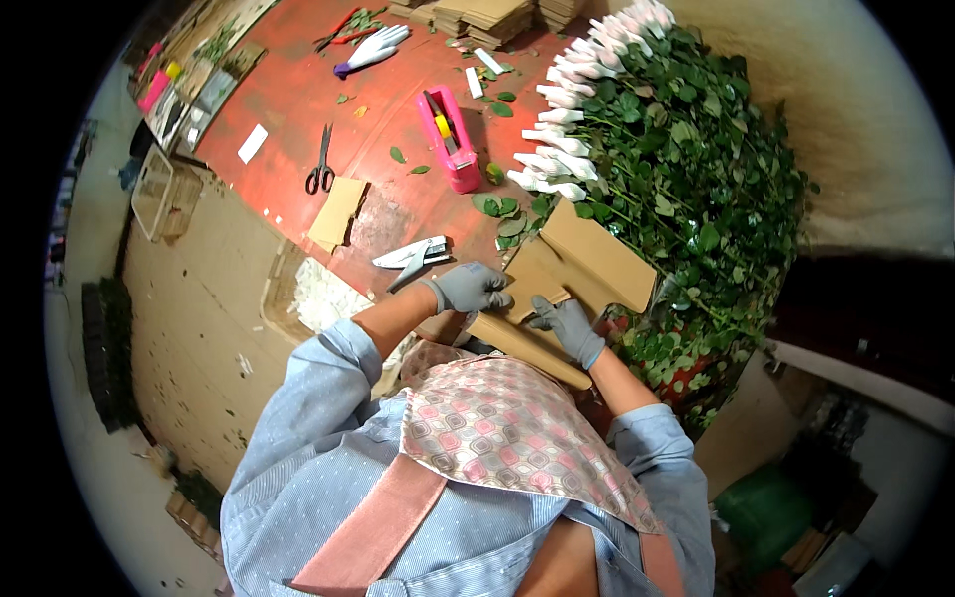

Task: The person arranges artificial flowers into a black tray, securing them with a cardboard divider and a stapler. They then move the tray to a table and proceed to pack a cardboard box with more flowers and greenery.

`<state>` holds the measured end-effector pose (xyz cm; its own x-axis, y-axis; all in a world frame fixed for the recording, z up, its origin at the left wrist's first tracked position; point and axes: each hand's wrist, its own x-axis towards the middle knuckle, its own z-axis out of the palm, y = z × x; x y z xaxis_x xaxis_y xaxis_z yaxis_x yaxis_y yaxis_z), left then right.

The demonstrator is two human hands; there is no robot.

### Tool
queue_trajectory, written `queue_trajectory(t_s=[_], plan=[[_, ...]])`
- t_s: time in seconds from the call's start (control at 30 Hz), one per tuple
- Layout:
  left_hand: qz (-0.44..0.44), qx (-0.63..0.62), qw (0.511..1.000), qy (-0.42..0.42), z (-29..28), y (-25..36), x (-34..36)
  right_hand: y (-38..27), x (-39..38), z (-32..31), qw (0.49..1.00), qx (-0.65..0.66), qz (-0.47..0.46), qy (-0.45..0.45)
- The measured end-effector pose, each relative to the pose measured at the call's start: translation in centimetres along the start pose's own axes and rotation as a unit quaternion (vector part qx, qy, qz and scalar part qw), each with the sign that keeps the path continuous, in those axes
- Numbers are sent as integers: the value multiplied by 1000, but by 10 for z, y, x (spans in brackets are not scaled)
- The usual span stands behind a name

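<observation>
A folded brown cardboard sheet (597, 261) lies at the table's near edge, its sides raised like a tray. My left hand (473, 289), in a grey glove, has its fingers closed on the left part of the cardboard. Also gloved in grey, my right hand (569, 326) pinches a small flap in the middle of it. Part of the fingers is hidden. A stapler (413, 257) with pale handles rests just beyond my left hand. Leafy rose stems (696, 179) with white sleeves (562, 139) over their heads are piled to the right, close to the cardboard.
On the red table (288, 109) are a pink tape dispenser (453, 144), black scissors (321, 164), a cardboard piece (338, 212), a white glove (374, 52), red-handled pruners (340, 32) and stacked cardboard (482, 18). A basket of white pieces (323, 297) stands left of me.
</observation>
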<state>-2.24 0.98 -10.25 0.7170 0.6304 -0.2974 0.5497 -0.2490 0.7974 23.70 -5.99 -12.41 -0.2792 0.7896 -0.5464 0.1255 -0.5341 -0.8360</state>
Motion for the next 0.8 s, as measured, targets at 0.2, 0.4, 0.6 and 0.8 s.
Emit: queue_trajectory(t_s=[0.2,0.4,0.6,0.8], plan=[[153,224,960,-75,-13,-28,-12,-2,6,-12,972,39,174,154],[177,285,942,6,12,-55,-32,-26,28,16,966,-41,215,141],[184,325,928,-7,1,-38,-42,-27,34,16,957,-112,222,147],[190,357,914,-23,-16,-25,-46,-27,40,24,932,-188,250,182]])
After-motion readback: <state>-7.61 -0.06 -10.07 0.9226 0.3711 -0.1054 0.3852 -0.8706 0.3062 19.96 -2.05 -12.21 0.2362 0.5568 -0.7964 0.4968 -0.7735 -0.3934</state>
